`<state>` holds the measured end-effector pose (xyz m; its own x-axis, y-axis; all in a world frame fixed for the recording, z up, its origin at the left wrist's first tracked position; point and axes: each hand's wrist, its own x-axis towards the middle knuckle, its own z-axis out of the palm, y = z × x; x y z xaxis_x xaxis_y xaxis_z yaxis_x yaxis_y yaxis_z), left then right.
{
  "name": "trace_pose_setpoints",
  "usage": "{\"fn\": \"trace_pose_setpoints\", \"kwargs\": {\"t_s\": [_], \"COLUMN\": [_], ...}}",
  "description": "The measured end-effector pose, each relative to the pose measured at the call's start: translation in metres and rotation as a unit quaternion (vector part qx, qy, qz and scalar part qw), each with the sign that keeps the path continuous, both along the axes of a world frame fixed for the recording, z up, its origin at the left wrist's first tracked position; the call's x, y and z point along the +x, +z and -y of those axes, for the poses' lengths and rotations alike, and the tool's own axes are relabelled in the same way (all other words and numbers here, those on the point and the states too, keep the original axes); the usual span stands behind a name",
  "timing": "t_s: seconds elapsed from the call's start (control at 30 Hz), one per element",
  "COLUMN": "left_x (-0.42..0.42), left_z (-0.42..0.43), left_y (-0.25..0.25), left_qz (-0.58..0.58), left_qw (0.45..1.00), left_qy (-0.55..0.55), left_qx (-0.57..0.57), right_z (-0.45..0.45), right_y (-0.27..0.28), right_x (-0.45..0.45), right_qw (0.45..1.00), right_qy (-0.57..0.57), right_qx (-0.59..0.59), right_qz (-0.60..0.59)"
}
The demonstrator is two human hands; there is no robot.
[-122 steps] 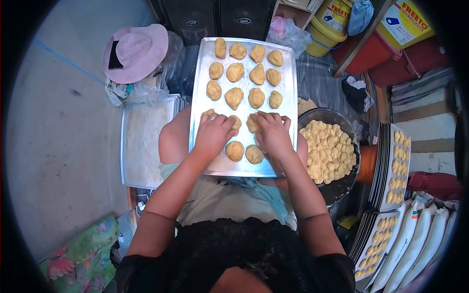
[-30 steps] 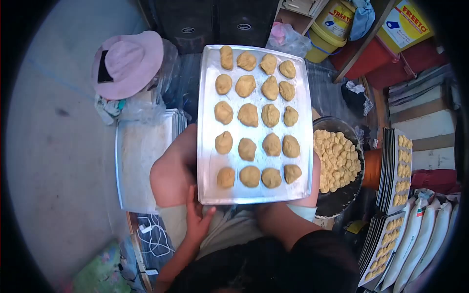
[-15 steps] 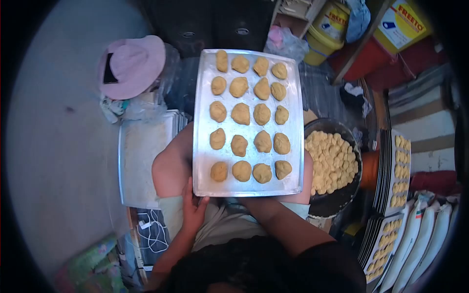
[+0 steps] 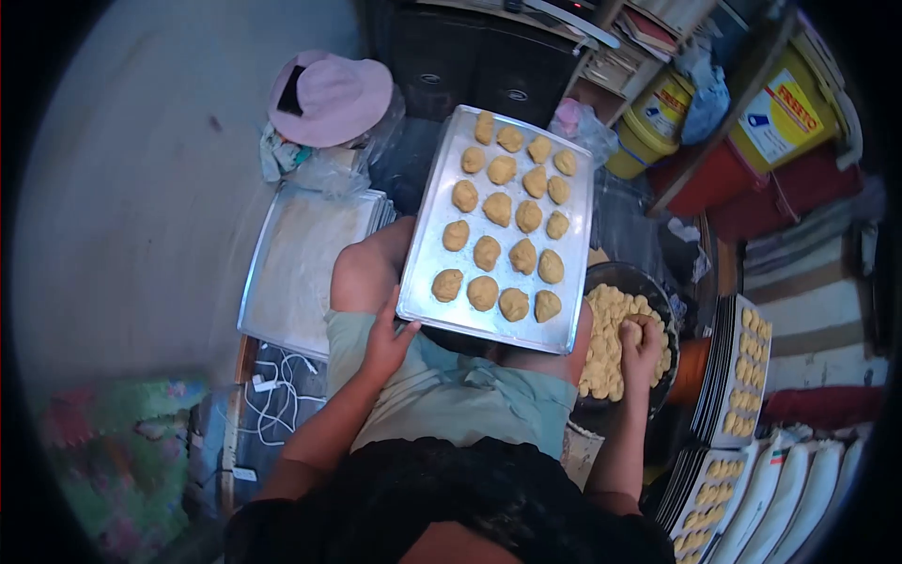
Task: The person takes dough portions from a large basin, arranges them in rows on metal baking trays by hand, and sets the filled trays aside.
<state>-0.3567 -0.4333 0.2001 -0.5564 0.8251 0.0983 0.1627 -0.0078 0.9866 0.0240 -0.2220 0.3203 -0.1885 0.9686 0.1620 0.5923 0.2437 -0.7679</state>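
A metal baking tray (image 4: 427, 273) rests across my knees, with rows of rough dough balls (image 4: 497, 210) on it. My left hand (image 4: 387, 340) grips the near left corner of the tray, its thumb along the rim. Over on the right, my right hand (image 4: 642, 357) is in a round dark basin (image 4: 669, 368) piled with smooth, pale dough balls (image 4: 606, 338). Its fingers are curled around one dough ball (image 4: 636, 331), partly hidden by them.
Stacked bare trays (image 4: 305, 249) lie at the left, below a pink hat (image 4: 343, 99). At the right are stacks of trays with dough pieces (image 4: 747, 371). Yellow buckets (image 4: 648, 122) stand at the back right. A white cable (image 4: 272, 404) lies near my left arm.
My right hand has come out from beneath the near edge of the tray and moved right into the basin, taking hold of a dough ball. The view has shifted, and the tray appears tilted clockwise.
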Motion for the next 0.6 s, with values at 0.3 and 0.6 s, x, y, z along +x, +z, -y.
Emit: {"fn": "trace_pose_setpoints", "kwargs": {"t_s": [0.3,0.6], "left_x": [-0.103,-0.172], "left_z": [-0.054,-0.206], "left_y": [0.046,-0.083], "left_qz": [-0.063,0.076], "left_qw": [0.990,0.985], "left_qy": [-0.062,-0.103], "left_qx": [-0.108,-0.118], "right_z": [-0.089,-0.109], "right_y": [-0.089,-0.097], "right_x": [-0.099,-0.127], "right_qw": [0.933,0.781], "right_qy": [0.022,0.086], "right_qx": [-0.280,-0.472], "right_qz": [-0.223,-0.400]}}
